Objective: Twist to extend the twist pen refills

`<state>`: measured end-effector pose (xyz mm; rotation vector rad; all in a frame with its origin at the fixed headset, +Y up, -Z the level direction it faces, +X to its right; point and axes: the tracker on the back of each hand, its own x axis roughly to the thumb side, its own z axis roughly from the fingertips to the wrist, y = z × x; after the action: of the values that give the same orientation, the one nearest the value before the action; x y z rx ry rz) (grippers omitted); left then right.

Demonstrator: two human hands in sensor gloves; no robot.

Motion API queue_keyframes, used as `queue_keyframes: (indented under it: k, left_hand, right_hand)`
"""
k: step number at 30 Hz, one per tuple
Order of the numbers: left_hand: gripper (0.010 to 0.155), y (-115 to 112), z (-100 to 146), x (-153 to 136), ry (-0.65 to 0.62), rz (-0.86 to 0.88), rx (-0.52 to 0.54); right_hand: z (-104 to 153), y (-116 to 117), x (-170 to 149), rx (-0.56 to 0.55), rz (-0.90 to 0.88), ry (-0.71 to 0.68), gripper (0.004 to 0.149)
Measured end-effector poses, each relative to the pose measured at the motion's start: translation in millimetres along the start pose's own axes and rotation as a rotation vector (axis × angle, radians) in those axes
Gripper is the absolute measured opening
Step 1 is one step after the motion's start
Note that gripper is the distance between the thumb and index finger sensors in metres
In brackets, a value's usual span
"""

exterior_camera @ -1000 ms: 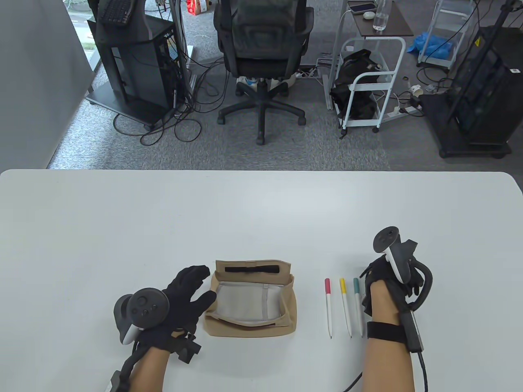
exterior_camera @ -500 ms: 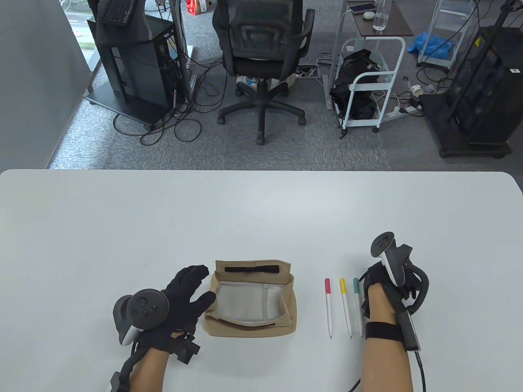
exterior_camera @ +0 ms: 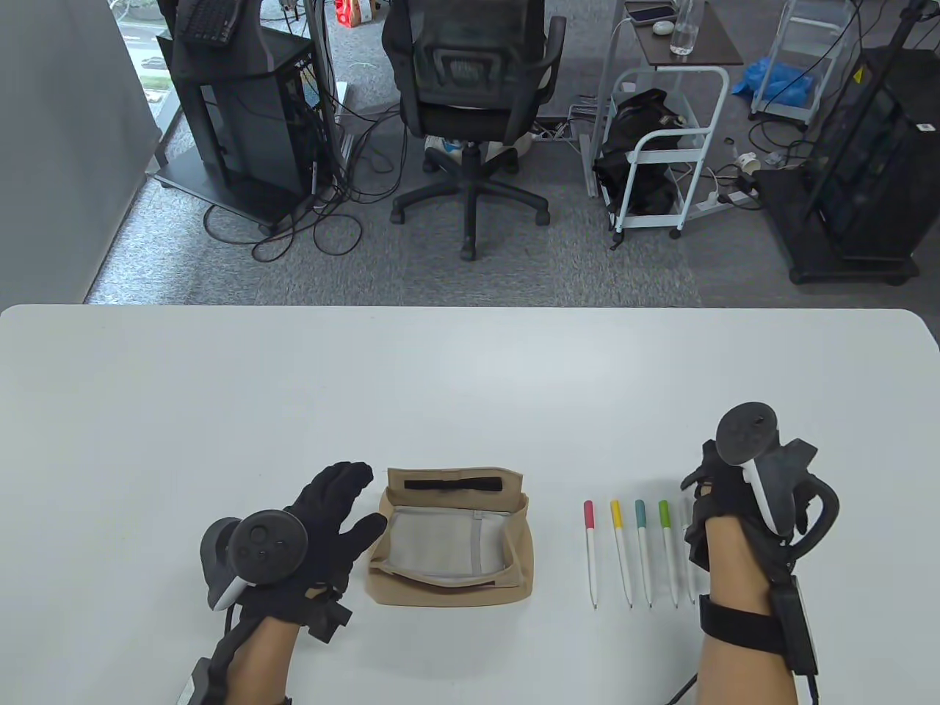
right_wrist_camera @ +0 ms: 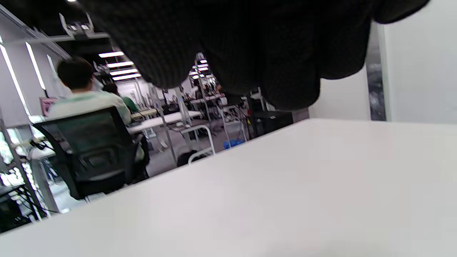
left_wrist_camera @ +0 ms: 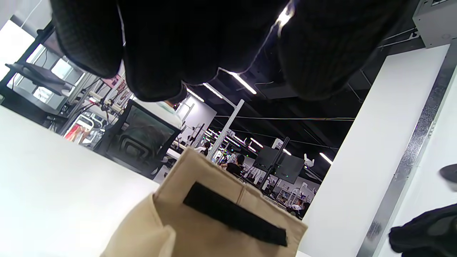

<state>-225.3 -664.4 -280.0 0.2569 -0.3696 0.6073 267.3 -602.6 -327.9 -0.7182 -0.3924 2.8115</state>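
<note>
Now that the right hand point(exterior_camera: 723, 499) has shifted rightward vs 0.5 s ago, two more pens show: a green-capped white twist pen point(exterior_camera: 669, 551) and another partly hidden beside it. Five lie in a row on the white bench point(exterior_camera: 470, 382), w/ pink-capped point(exterior_camera: 590, 551), yellow-capped point(exterior_camera: 621, 551), teal-capped point(exterior_camera: 643, 551). Right hand's fingers curled, nothing held as far as seen. Left hand point(exterior_camera: 323, 529) flat, relaxed, by the tan fabric pouch point(exterior_camera: 448, 543). Prob no twisting begun yet.
</note>
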Motion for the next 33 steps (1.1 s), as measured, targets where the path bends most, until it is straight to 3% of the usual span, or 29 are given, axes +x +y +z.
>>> queue_keyframes:
  k: [4,6,11,15,19,26,33]
  left_hand:
    - [0.077,16,0,13,-0.038,-0.109,0.031]
    - [0.079,21,2,19,-0.065,-0.157,0.040]
    - [0.078,23,16,22,-0.114,-0.215,0.068]
    - [0.081,16,27,19,-0.134,-0.242,0.045]
    - [0.087,3,32,13,-0.121,-0.294,-0.050]
    - [0.098,-22,36,-7,-0.050,-0.286,-0.241]
    - [0.103,-38,34,-23,0.010,-0.279,-0.311]
  right_hand:
    - [29,-42,14,-0.109,-0.129,-0.202,0.060]
    - [46,-53,20,-0.150,-0.188,-0.306,0.060]
    - [86,-52,29,-0.220,-0.259,-0.541,0.062]
    - [114,-31,35,-0.209,-0.242,-0.685,0.062]
    - [130,2,43,-0.123,-0.164,-0.759,0.073]
    - [138,52,53,-0.008,-0.043,-0.790,0.076]
    - [138,85,54,0.146,0.079,-0.801,0.096]
